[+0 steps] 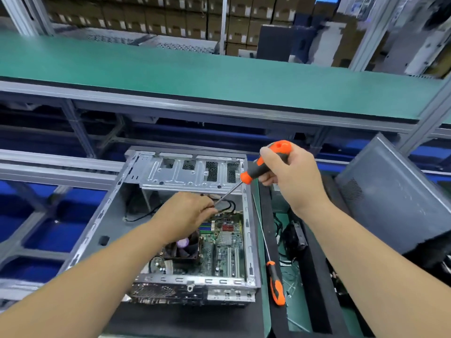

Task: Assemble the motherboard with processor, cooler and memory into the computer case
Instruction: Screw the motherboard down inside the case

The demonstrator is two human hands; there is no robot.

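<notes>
Both forearms reach from the bottom edge toward the open case (170,215).

Motherboard (227,250) with cooler (181,250) already sits inside, frame centre; left hand (188,213) pinches the screwdriver (266,164) tip, right hand (292,176) grips its handle. Screwing down seems left; memory unclear.

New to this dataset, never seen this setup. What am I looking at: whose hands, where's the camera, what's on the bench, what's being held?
There is one picture, from a camera worn on a person's head, looking forward and down at their own bare hands.

An open computer case lies on its side on the workbench, with the motherboard and its cooler already inside.

The right hand grips an orange and black screwdriver, its shaft angled down into the case. The left hand is inside the case, fingers at the screwdriver's tip.

A second screwdriver lies on the green mat right of the case, and a grey side panel leans further right.
</notes>
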